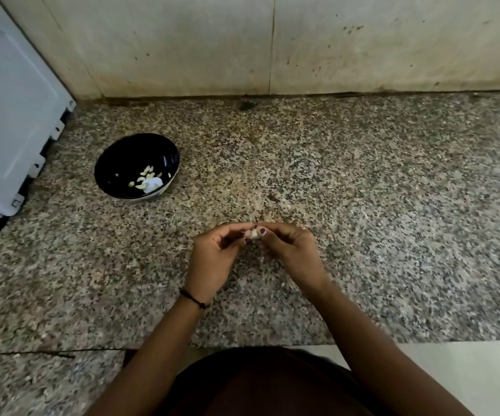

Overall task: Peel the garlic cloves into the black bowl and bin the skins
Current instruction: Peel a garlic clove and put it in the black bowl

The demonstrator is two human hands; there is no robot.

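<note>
Left hand [212,259] and right hand [290,250] both pinch one clove [253,234] above the bench [363,190]. Bowl [122,163] well apart, left, holds peeled cloves [146,175]. Risks: small clove slips from pinch; skin falls on bench. No bin in view.

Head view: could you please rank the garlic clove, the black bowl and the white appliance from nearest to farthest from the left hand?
1. Garlic clove: pinched by the left hand itself.
2. Black bowl: on the counter, ahead and to the left.
3. White appliance: far left, beyond the bowl.
</note>
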